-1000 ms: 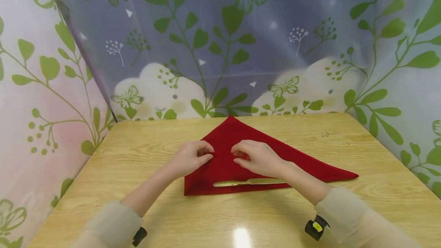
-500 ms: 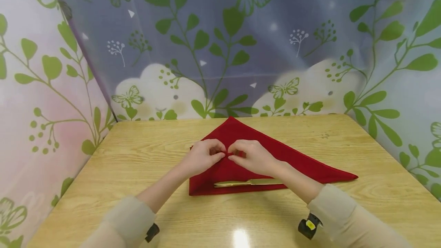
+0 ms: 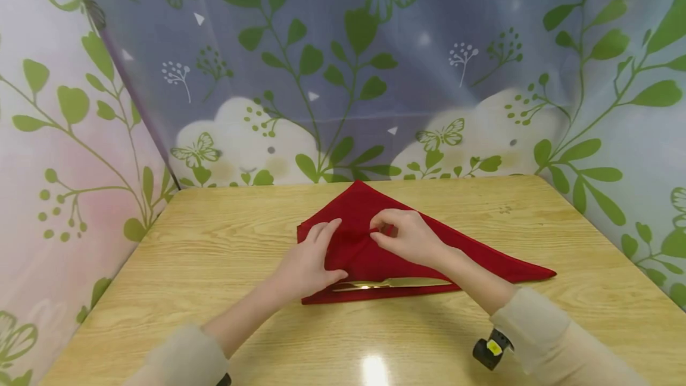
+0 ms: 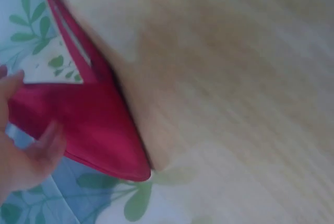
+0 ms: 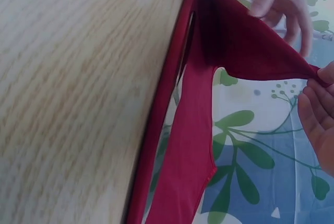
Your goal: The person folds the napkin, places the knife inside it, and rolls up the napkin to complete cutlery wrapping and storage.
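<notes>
A red cloth napkin [image 3: 354, 201] lies on the table, pointed at the back and at the right. A gold table knife [image 3: 412, 282] rests along its front edge. My right hand [image 3: 412, 240] pinches the corner of the napkin's left flap and holds it raised over the middle; the right wrist view shows the raised flap [image 5: 250, 46] stretched like a tent above the lower cloth. My left hand [image 3: 308, 264], fingers spread, is at the flap's left side, its thumb near the knife's handle end. In the left wrist view that hand's fingers [image 4: 47, 145] overlap the red cloth.
The light wooden table [image 3: 214, 213] extends on both sides of the napkin. Behind it hangs a blue backdrop [image 3: 429, 64] printed with leaves and butterflies, and similar printed sheets flank both sides. A black wrist camera [image 3: 490, 350] hangs below the right sleeve.
My left hand brought the napkin's left corner rightward to my right hand, then let go, opened and moved back left and down. The right hand now holds the corner.
</notes>
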Available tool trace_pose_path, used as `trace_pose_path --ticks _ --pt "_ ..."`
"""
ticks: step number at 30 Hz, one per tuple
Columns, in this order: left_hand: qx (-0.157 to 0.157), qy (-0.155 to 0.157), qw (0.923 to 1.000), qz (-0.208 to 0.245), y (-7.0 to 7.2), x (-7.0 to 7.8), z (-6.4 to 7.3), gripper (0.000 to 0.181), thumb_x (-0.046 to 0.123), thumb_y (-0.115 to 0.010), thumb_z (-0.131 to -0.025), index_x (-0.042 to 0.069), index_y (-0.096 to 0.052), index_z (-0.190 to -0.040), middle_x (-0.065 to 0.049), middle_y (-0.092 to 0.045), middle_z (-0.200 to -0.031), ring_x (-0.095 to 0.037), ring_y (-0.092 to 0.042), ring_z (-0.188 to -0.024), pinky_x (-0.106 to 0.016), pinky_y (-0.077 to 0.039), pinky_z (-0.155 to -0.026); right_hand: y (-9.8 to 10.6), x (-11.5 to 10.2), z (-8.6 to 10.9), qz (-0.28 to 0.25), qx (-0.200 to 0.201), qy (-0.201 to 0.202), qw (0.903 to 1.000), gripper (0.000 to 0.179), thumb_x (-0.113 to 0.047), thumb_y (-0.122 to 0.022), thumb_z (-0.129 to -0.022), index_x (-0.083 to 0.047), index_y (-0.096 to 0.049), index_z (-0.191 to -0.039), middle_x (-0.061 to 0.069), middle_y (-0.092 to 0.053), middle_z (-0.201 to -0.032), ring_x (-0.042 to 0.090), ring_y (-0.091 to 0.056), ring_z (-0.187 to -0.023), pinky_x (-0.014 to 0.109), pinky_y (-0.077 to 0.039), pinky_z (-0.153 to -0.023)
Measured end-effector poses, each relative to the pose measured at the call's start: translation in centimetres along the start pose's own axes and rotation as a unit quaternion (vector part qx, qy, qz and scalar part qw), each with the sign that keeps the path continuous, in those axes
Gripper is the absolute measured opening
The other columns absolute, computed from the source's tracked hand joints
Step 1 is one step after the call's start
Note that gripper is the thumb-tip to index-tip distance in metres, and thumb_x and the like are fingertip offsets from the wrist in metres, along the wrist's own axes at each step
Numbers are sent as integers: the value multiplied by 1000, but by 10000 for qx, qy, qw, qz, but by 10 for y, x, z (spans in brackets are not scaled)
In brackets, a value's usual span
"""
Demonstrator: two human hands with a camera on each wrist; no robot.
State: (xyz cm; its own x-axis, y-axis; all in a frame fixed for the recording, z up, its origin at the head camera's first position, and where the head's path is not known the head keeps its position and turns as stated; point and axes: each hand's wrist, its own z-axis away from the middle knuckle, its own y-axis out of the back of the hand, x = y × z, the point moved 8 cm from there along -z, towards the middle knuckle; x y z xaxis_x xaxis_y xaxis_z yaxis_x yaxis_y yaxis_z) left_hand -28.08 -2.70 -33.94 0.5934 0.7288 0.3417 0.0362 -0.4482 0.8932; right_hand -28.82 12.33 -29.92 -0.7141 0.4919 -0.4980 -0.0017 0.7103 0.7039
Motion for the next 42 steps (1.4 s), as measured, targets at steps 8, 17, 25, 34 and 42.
trace_pose_path --ticks 8,17,25,34,42 --pt "257 -464 9763 -2097 -5 10 13 28 18 -71 -74 13 -46 -61 3 -41 -55 -14 -43 -48 -26 -34 -47 17 8 3 -199 163 -577 9980 9 -3 -65 -82 -7 -62 -90 -3 -62 -81 10 -57 -72 25 -47 -61" --pt "78 -444 9719 -2311 -15 10 17 26 4 -58 -67 16 -39 -53 4 -34 -49 -12 -34 -43 -26 -28 -45 36 20 15 -167 417 -832 9955 13 0 -62 -83 -6 -63 -95 -3 -62 -80 12 -55 -71 26 -46 -60" --pt "8 -790 9712 -2248 -21 19 16 26 4 -59 -68 16 -40 -55 5 -35 -51 -10 -34 -44 -23 -23 -47 48 37 38 121 270 -1164 9928 16 0 -61 -83 -6 -65 -97 3 -63 -84 13 -53 -73 26 -46 -64" --pt "-653 -1146 9612 -2424 -34 34 7 27 7 -62 -69 17 -43 -54 5 -40 -54 -11 -37 -47 -23 -27 -49 52 59 61 623 -564 -1777 9805 11 -2 -61 -82 -4 -63 -93 -3 -57 -76 13 -49 -66 29 -43 -62" --pt "-886 -1402 9549 -2461 -44 40 5 26 5 -61 -69 17 -45 -52 5 -44 -54 -13 -44 -48 -24 -29 -48 45 74 79 1007 -1350 -2118 9627 7 -3 -61 -80 -3 -62 -87 -4 -50 -65 11 -41 -56 29 -38 -58"
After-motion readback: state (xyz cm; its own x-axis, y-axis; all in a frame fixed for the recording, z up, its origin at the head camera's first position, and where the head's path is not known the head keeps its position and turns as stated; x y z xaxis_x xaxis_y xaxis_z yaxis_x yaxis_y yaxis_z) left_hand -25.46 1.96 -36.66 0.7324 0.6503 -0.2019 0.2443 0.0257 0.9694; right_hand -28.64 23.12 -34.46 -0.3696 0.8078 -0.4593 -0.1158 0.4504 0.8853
